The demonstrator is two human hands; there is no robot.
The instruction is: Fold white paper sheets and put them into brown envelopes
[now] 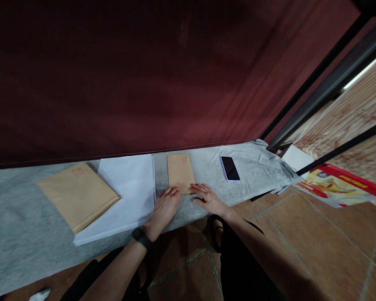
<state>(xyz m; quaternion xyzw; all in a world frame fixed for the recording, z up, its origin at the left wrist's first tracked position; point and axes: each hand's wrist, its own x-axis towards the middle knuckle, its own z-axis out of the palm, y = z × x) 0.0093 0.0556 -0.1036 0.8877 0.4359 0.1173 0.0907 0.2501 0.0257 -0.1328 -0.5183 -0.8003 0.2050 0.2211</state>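
Observation:
A brown paper envelope [180, 169] lies flat on the grey cloth, a faint reddish print near its far end. On its near left corner rests my left hand [167, 205], fingers laid flat and close together; a dark band circles that wrist. My right hand [208, 198] touches the near right corner, its fingers stretched out and the thumb apart. To the left is a stack of white paper [134, 188], partly covered by a pile of brown envelopes [81, 192] set at an angle. A phone with a dark screen [230, 168] lies to the right.
The grey cloth [15, 217] covers a long narrow surface against a dark red curtain [128, 92]. Black metal bars [313, 75] rise at the right. A red and yellow printed box [341, 186] lies by the tiled floor [319, 234]. My legs are beneath the near edge.

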